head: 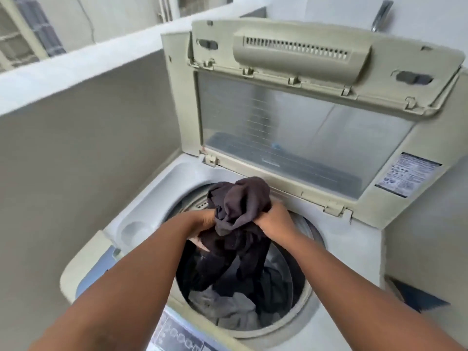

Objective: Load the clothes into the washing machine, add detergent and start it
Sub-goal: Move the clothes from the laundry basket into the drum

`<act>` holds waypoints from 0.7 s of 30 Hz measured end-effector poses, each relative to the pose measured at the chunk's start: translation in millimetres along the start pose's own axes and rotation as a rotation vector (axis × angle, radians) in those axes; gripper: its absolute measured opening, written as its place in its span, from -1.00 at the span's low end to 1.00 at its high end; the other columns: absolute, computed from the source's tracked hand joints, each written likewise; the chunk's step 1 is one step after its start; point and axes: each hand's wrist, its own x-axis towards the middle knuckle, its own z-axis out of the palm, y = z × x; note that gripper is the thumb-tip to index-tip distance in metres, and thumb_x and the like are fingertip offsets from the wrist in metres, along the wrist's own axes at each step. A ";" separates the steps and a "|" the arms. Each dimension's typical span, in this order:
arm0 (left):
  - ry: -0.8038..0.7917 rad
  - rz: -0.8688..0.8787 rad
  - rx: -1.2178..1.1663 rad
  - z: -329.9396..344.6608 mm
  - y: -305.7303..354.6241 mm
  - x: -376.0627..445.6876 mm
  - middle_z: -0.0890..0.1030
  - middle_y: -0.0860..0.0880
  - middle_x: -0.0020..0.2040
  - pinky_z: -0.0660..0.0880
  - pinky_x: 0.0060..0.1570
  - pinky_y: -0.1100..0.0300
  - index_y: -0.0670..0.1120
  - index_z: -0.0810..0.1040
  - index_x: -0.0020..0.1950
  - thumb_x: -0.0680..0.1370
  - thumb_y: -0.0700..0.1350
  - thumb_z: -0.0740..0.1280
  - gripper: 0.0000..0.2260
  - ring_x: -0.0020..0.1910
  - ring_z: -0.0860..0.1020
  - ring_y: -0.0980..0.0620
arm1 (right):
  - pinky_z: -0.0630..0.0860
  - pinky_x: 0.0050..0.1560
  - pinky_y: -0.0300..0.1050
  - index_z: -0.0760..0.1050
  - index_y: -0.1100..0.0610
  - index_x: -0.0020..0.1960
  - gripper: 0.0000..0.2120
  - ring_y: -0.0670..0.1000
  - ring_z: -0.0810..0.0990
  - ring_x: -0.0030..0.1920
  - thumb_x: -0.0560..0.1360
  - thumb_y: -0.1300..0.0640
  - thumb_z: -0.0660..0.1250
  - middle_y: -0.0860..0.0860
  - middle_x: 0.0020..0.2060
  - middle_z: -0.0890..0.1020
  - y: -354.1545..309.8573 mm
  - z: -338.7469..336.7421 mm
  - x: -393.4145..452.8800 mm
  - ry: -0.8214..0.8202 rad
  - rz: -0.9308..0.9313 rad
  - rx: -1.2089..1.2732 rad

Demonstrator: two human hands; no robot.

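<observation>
A top-loading washing machine (pixel 349 252) stands with its lid (pixel 316 115) folded up at the back. Both hands hold a bundle of dark clothes (pixel 240 206) over the round drum opening. My left hand (pixel 202 221) grips the bundle's left side and my right hand (pixel 273 219) grips its right side. The bundle's lower part hangs down into the drum. Inside the drum lie more clothes, dark ones and a grey garment (pixel 228 307). No detergent container is in view.
The control panel (pixel 177 335) runs along the machine's front edge under my left forearm. A round recess (pixel 136 231) sits in the top at the left. A low wall (pixel 76 127) stands close on the left. A dark object (pixel 417 297) lies at the right.
</observation>
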 end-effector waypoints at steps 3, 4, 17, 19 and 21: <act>-0.133 -0.194 0.138 0.8 0.0 33.3 0.67 -0.07 -0.23 0.60 -0.30 0.12 -0.10 0.58 -0.08 0.46 0.08 0.39 -0.75 -0.24 0.62 -0.03 | 0.55 -0.05 -0.01 0.61 0.08 -0.11 -0.64 0.09 0.65 -0.13 0.26 -0.16 0.34 0.04 -0.18 0.69 14.3 6.3 10.3 -0.030 0.226 -0.156; -0.153 -0.212 0.205 2.3 -0.8 39.1 0.66 -0.09 -0.18 0.60 -0.32 0.13 -0.11 0.58 -0.04 0.47 0.11 0.38 -0.72 -0.23 0.62 -0.05 | 0.54 -0.06 -0.03 0.61 0.07 -0.11 -0.64 0.09 0.64 -0.13 0.25 -0.16 0.32 0.05 -0.16 0.69 21.1 9.9 13.7 -0.051 0.279 -0.188; 0.040 0.099 1.026 24.1 -15.5 61.5 0.27 -0.09 0.51 0.27 0.37 0.04 -0.06 0.11 0.55 0.49 0.28 0.22 -0.25 0.45 0.28 -0.10 | 0.32 0.33 0.15 0.16 0.02 0.49 -0.15 0.23 0.24 0.44 0.33 -0.32 0.31 0.11 0.44 0.34 63.2 34.2 -6.2 -0.224 0.402 -0.939; 0.061 0.153 1.021 30.1 -10.3 54.2 0.25 -0.08 0.51 0.27 0.37 0.01 0.00 0.07 0.56 0.47 0.29 0.23 -0.24 0.46 0.27 -0.10 | 0.31 0.33 0.15 0.18 0.02 0.48 -0.18 0.23 0.23 0.44 0.33 -0.31 0.30 0.10 0.42 0.37 61.6 32.6 -14.4 -0.199 0.381 -0.953; 0.084 0.160 1.049 36.2 -8.4 47.1 0.20 -0.07 0.53 0.24 0.40 -0.04 0.02 0.02 0.56 0.46 0.32 0.23 -0.21 0.48 0.23 -0.12 | 0.29 0.36 0.16 0.18 0.02 0.48 -0.19 0.24 0.19 0.47 0.35 -0.30 0.30 0.11 0.42 0.36 59.6 29.4 -22.8 -0.180 0.361 -0.958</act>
